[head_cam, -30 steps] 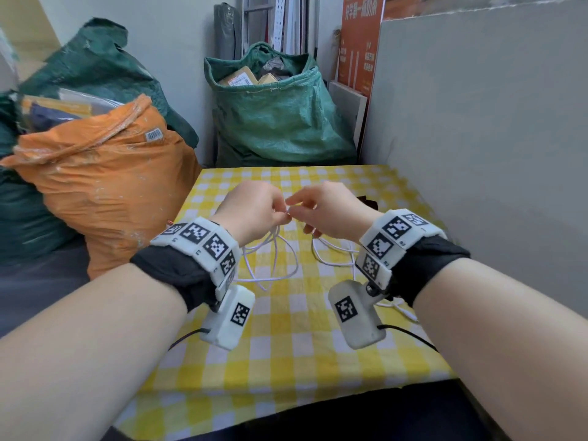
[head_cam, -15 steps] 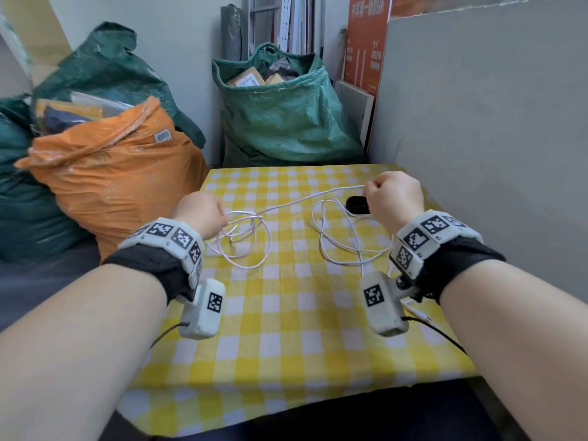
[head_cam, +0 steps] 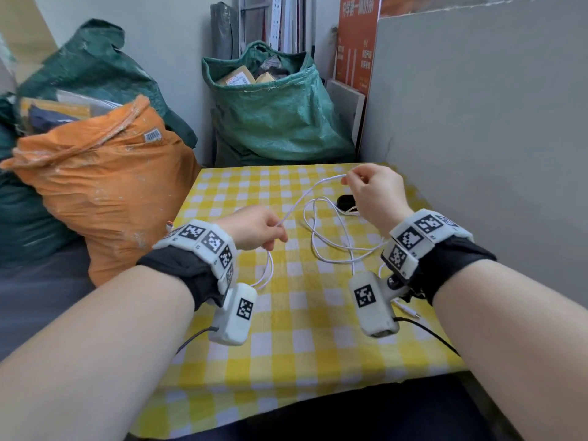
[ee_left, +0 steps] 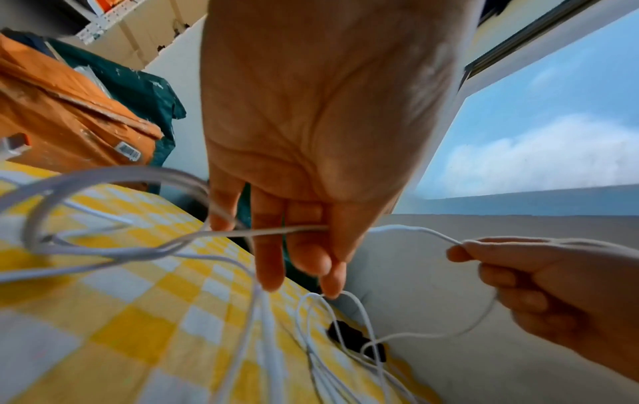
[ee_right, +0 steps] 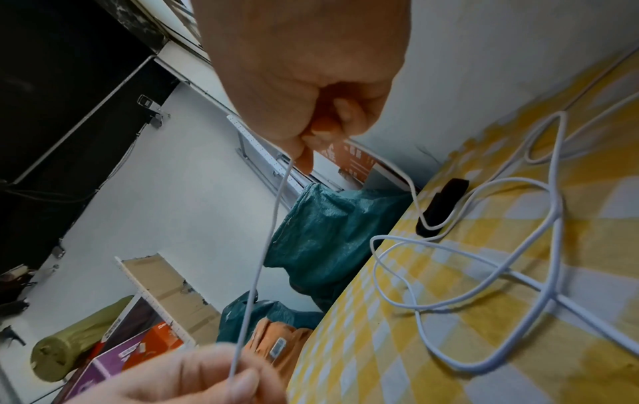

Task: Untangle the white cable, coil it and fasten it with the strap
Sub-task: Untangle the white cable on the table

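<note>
The white cable (head_cam: 318, 189) ran taut through the air between both hands, its remaining loops lying on the checked tablecloth (head_cam: 286, 345) beneath them. The left hand (head_cam: 254, 230) pinched one stretch, the right hand (head_cam: 372, 192) pinched another, raised higher. A black strap (head_cam: 345, 201) lay just below the right hand, under a loop.

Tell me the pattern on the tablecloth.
Yellow and white checks; the tablecloth shows best in the head view.

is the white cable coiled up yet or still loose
Still loose: the white cable sprawls in open loops on the tablecloth, one stretch held between both hands.
</note>
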Demonstrator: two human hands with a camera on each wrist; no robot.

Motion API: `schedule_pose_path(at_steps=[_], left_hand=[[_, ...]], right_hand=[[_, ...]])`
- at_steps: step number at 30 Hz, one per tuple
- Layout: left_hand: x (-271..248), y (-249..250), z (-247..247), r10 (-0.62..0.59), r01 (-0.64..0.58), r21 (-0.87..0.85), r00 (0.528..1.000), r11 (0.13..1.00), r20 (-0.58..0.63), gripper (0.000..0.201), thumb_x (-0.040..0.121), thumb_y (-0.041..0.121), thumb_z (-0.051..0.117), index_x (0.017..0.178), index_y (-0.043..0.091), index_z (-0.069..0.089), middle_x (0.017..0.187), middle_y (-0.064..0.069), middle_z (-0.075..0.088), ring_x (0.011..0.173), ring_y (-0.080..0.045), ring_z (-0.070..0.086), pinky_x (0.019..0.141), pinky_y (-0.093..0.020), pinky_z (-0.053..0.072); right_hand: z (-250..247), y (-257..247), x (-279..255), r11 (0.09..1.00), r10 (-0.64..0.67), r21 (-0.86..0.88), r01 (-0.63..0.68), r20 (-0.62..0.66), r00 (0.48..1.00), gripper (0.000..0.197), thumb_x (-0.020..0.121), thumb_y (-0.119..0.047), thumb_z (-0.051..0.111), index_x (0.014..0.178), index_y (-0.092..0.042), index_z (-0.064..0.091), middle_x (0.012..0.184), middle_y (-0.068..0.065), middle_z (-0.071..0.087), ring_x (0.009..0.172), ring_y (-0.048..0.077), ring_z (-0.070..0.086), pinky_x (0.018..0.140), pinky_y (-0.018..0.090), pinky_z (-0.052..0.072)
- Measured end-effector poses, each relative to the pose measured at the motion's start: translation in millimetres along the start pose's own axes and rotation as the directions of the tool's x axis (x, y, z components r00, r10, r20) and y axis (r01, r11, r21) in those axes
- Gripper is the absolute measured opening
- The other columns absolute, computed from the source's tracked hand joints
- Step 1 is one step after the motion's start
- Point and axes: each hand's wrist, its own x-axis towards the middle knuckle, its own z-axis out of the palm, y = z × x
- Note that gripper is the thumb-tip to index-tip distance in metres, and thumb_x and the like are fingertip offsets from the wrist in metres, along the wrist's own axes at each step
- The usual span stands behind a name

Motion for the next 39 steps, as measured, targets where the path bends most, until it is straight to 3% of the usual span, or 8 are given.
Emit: schedule_pose_path(at_steps=[4, 10, 15, 18, 23, 27, 32, 39], left_hand=[[-2.2, -21.2, -5.1, -0.099, 0.102, 0.021, 0.985, 0.995, -0.139, 0.022, 0.096, 0.022, 0.047, 0.085, 0.018, 0.066, 0.076, 0.0, 0.061, 0.066, -0.014, 0.053, 0.053, -0.025, 0.037], [-4.8, -39.6, -11.7, -0.222, 0.2, -0.113, 0.947, 0.973, -0.232, 0.023, 0.095, 0.021, 0.05, 0.094, 0.011, 0.07, 0.075, 0.0, 0.06, 0.064, -0.015, 0.05, 0.054, -0.026, 0.038], [-3.6, -16.7, -8.3, -0.142, 0.142, -0.014, 0.959, 0.99, -0.244, 0.025, 0.096, 0.028, 0.049, 0.088, 0.012, 0.067, 0.068, 0.0, 0.055, 0.058, -0.014, 0.047, 0.05, -0.025, 0.034], [-2.3, -2.8, -6.9, -0.083, 0.111, 0.097, 0.963, 0.989, -0.256, 0.038, 0.097, 0.031, 0.047, 0.063, 0.018, 0.055, 0.057, 0.002, 0.051, 0.061, -0.019, 0.049, 0.049, -0.026, 0.03], [-5.4, 12.8, -5.8, -0.013, 0.031, 0.066, 0.967, 0.997, -0.254, 0.035, 0.095, 0.032, 0.05, 0.07, 0.013, 0.065, 0.058, 0.004, 0.056, 0.049, -0.009, 0.044, 0.046, -0.025, 0.027], [-4.4, 4.8, -7.3, -0.017, 0.037, 0.073, 0.967, 0.997, -0.255, 0.025, 0.093, 0.031, 0.054, 0.081, 0.015, 0.07, 0.069, 0.0, 0.067, 0.066, -0.015, 0.06, 0.059, -0.028, 0.042], [-6.1, -33.5, -16.1, -0.184, 0.261, 0.261, 0.941, 0.93, -0.285, 0.022, 0.093, 0.026, 0.051, 0.083, 0.017, 0.069, 0.082, -0.006, 0.069, 0.081, -0.028, 0.062, 0.074, -0.036, 0.05], [-13.0, -55.0, -16.2, -0.296, 0.379, 0.256, 0.903, 0.889, -0.311, 0.028, 0.097, 0.032, 0.043, 0.084, 0.02, 0.065, 0.088, -0.003, 0.064, 0.095, -0.028, 0.055, 0.094, -0.043, 0.033]], right_hand=[[-15.4, 18.0, 6.9, 0.972, 0.12, -0.183, -0.144, -0.136, 0.984, 0.029, 0.093, -0.021, 0.044, 0.096, -0.009, 0.071, 0.096, 0.012, 0.068, 0.094, 0.03, 0.059, 0.071, 0.026, 0.039], [-19.7, 30.8, 8.6, 0.849, 0.377, -0.369, -0.379, -0.08, 0.923, 0.027, 0.093, -0.014, 0.046, 0.109, -0.005, 0.066, 0.116, 0.016, 0.065, 0.107, 0.033, 0.059, 0.076, 0.027, 0.04], [-1.3, 6.0, -8.3, 0.923, 0.221, -0.347, -0.164, 0.133, 0.966, 0.041, 0.091, -0.011, 0.045, 0.129, -0.017, 0.057, 0.134, 0.009, 0.055, 0.115, 0.028, 0.056, 0.092, 0.031, 0.047], [13.7, -11.4, -20.8, 0.989, 0.011, -0.141, 0.039, 0.335, 0.942, 0.038, 0.094, -0.017, 0.046, 0.131, -0.021, 0.056, 0.13, 0.001, 0.059, 0.092, 0.017, 0.063, 0.088, 0.029, 0.052], [30.6, -23.9, -30.6, 0.995, -0.059, -0.04, 0.095, 0.538, 0.841, 0.025, 0.095, -0.029, 0.051, 0.113, -0.017, 0.065, 0.086, -0.004, 0.066, 0.056, 0.007, 0.059, 0.048, 0.018, 0.046], [28.6, -18.7, -26.9, 0.994, -0.072, -0.047, 0.1, 0.405, 0.912, 0.019, 0.094, -0.026, 0.056, 0.095, -0.015, 0.071, 0.079, -0.004, 0.064, 0.049, 0.006, 0.058, 0.05, 0.019, 0.05], [11.9, 6.2, -9.5, 0.988, 0.061, -0.144, -0.047, 0.092, 0.994, 0.024, 0.091, -0.02, 0.052, 0.089, -0.008, 0.073, 0.088, 0.011, 0.071, 0.081, 0.032, 0.065, 0.079, 0.042, 0.054], [8.9, 14.9, -2.9, 0.925, 0.217, -0.327, -0.195, 0.033, 0.976, 0.025, 0.092, -0.016, 0.047, 0.092, -0.011, 0.071, 0.096, 0.013, 0.071, 0.089, 0.031, 0.062, 0.068, 0.027, 0.044]])
